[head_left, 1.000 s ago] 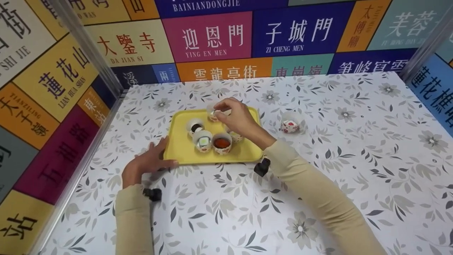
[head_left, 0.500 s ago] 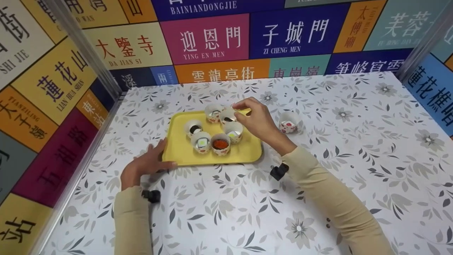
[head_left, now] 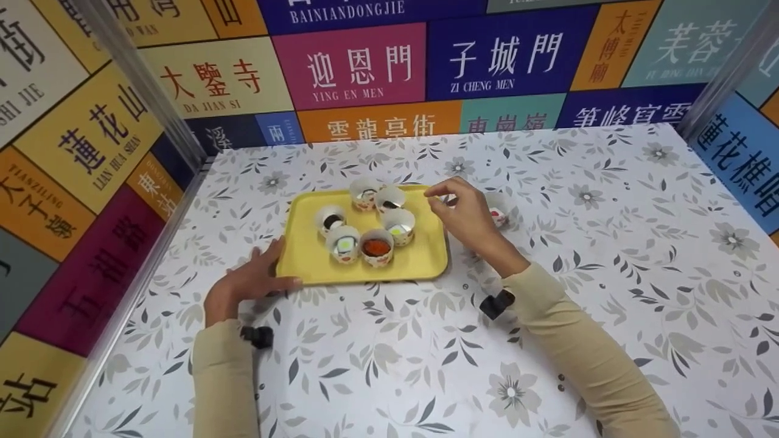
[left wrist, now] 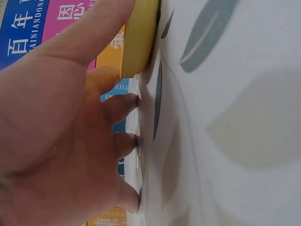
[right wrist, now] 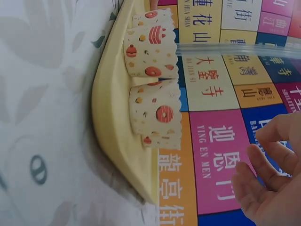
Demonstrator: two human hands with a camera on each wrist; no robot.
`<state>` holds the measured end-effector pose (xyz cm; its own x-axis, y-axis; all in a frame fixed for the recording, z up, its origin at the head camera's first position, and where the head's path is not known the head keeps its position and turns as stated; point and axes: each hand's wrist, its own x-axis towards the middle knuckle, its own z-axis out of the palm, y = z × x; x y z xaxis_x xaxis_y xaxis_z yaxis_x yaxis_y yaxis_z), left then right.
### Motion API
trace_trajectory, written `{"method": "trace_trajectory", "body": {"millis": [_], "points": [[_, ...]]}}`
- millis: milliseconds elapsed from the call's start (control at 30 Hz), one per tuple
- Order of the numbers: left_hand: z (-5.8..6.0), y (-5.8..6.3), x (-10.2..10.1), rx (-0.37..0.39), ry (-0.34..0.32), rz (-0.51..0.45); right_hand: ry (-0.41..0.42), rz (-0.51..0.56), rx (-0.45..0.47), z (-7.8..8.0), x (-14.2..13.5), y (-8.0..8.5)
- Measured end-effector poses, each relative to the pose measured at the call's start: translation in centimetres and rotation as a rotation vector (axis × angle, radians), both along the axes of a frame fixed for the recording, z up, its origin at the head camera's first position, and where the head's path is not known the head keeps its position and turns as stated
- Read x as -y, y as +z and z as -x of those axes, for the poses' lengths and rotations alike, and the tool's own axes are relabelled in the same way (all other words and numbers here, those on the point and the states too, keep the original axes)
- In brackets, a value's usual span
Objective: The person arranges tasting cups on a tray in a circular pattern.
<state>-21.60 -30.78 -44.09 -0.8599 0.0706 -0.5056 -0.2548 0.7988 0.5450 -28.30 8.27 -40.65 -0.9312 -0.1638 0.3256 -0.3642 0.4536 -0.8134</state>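
Note:
A yellow tray carries several patterned paper baking cups, close together in a ring. Orange-red food fills the front cup; another front cup holds a white piece with a green centre and dark rim. My left hand touches the tray's near left corner, thumb along the front edge and other fingers beside the left side, tips on the table in the left wrist view. Over the tray's right edge hovers my right hand, holding nothing, fingers loosely bent. Behind it, a lone paper cup on the table is partly hidden.
A white floral cloth covers the table. Upright panels with coloured Chinese signs stand along its back and both sides. A black wrist camera sits at each sleeve cuff.
My right hand has drawn back to the right from the rear cups, uncovering them. My left hand stays at the tray corner. The lone cup has become partly covered by the right hand.

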Motion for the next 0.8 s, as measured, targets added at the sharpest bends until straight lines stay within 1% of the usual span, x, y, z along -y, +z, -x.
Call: {"method": "trace_trajectory", "body": {"millis": [167, 200, 400, 600, 733, 800], "points": [[0.1, 0.1, 0.1, 0.0, -0.012, -0.017, -0.05, 0.004, 0.049, 0.3, -1.5, -0.8], [0.1, 0.1, 0.2, -0.008, -0.024, -0.014, -0.056, 0.007, 0.061, 0.3, -1.7, -0.8], [-0.1, 0.0, 0.4, -0.056, -0.082, 0.01, -0.064, 0.004, 0.143, 0.8, -3.2, -0.5], [0.1, 0.0, 0.3, -0.055, -0.087, -0.003, -0.088, -0.03, 0.137, 1.7, -4.9, -0.4], [0.1, 0.0, 0.3, -0.04, -0.072, 0.0, -0.118, -0.045, 0.159, 2.2, -6.1, -0.4], [0.1, -0.1, 0.3, -0.039, -0.07, 0.0, -0.133, -0.053, 0.185, 2.4, -6.6, -0.3]]}}
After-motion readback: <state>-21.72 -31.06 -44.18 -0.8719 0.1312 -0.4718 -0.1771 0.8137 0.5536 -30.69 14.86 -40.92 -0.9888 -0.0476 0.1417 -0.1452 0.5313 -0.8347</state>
